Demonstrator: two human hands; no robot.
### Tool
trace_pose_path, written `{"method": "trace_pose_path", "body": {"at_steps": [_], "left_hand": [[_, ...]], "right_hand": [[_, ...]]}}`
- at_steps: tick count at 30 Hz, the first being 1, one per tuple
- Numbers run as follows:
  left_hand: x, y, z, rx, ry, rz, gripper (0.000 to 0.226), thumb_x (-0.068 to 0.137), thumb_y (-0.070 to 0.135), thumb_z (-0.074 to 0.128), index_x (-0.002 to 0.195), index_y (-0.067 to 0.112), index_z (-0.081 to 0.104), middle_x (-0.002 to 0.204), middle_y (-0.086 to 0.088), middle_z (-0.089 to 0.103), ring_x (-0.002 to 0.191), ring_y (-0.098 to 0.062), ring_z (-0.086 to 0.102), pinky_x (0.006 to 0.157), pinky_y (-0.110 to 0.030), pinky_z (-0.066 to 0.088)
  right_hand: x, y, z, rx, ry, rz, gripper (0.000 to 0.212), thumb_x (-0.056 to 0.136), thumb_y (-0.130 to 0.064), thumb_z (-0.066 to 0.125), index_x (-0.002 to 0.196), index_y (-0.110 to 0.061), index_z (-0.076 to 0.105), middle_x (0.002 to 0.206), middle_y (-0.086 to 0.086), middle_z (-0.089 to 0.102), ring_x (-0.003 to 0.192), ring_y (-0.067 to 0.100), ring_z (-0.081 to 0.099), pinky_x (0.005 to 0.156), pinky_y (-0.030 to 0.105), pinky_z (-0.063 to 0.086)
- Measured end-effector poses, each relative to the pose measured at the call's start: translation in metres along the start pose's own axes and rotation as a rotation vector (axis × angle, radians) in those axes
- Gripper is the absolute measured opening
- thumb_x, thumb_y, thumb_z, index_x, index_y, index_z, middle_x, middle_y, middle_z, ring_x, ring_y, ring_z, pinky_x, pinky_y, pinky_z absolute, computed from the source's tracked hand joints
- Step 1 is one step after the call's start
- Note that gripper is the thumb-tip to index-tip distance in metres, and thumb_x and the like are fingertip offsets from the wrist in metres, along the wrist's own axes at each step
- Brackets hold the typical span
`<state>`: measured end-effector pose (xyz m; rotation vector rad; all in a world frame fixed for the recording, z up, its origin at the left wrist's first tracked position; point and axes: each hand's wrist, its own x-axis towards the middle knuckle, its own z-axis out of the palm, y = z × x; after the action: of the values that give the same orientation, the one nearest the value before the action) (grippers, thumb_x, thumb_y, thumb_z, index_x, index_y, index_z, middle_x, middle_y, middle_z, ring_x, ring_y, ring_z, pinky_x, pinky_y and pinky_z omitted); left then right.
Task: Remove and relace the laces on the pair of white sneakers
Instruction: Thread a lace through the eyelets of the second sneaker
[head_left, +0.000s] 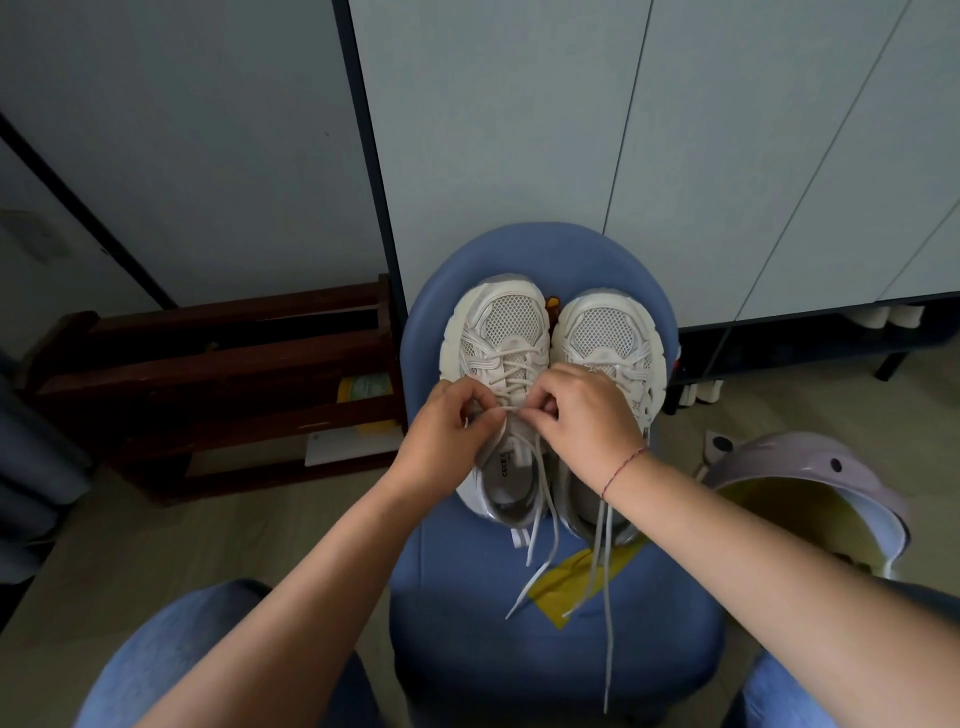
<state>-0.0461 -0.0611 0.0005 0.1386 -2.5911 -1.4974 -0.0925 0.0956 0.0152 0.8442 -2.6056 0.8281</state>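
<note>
Grips of left hand (444, 431) and right hand (584, 415) seemingly pinch one lace (506, 409) at frame centre; tugging could unthread it.

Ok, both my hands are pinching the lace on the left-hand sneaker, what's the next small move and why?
Probably pull the short span of lace pinched between left hand and right hand up out of its eyelets: its ends hang untied over the blue seat, while the sneaker is laced above.
</note>
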Motion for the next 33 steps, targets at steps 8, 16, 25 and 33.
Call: {"method": "trace_pose_path", "body": {"at_steps": [8, 16, 25, 33], "left_hand": [[0.000, 0.000, 0.004, -0.217, -0.020, -0.073, 0.019, 0.098, 0.010, 0.059, 0.080, 0.017, 0.055, 0.069, 0.006, 0.052, 0.057, 0.004, 0.046, 0.064, -0.018, 0.042], [0.001, -0.001, 0.006, -0.075, 0.004, -0.065, 0.016, 0.100, 0.018, 0.054, 0.084, 0.018, 0.051, 0.088, -0.003, 0.050, 0.071, -0.008, 0.047, 0.067, -0.023, 0.039], [0.004, -0.006, 0.002, -0.486, 0.217, -0.334, 0.022, 0.104, 0.010, 0.045, 0.086, 0.008, 0.056, 0.081, -0.005, 0.062, 0.067, -0.009, 0.060, 0.066, -0.018, 0.049], [0.002, 0.007, -0.005, -0.496, 0.070, -0.273, 0.017, 0.100, 0.010, 0.056, 0.084, 0.014, 0.061, 0.058, 0.010, 0.059, 0.059, -0.005, 0.054, 0.063, -0.019, 0.044]], "right_hand": [[-0.003, 0.004, -0.007, 0.023, -0.103, -0.043, 0.013, 0.077, -0.021, 0.076, 0.081, -0.012, 0.067, 0.079, -0.010, 0.048, 0.072, 0.010, 0.048, 0.063, 0.022, 0.033], [-0.001, -0.002, -0.002, 0.013, -0.166, 0.029, 0.010, 0.086, -0.021, 0.067, 0.079, -0.017, 0.061, 0.086, -0.008, 0.047, 0.083, 0.006, 0.042, 0.075, 0.023, 0.034], [0.005, 0.023, -0.041, 0.176, -0.208, 0.244, 0.015, 0.091, -0.011, 0.059, 0.078, -0.016, 0.053, 0.073, -0.006, 0.061, 0.071, 0.007, 0.060, 0.060, 0.019, 0.043], [0.005, 0.020, -0.031, 0.121, -0.229, 0.125, 0.013, 0.087, -0.016, 0.061, 0.098, -0.021, 0.064, 0.083, -0.015, 0.056, 0.073, -0.001, 0.053, 0.064, 0.012, 0.037]]}}
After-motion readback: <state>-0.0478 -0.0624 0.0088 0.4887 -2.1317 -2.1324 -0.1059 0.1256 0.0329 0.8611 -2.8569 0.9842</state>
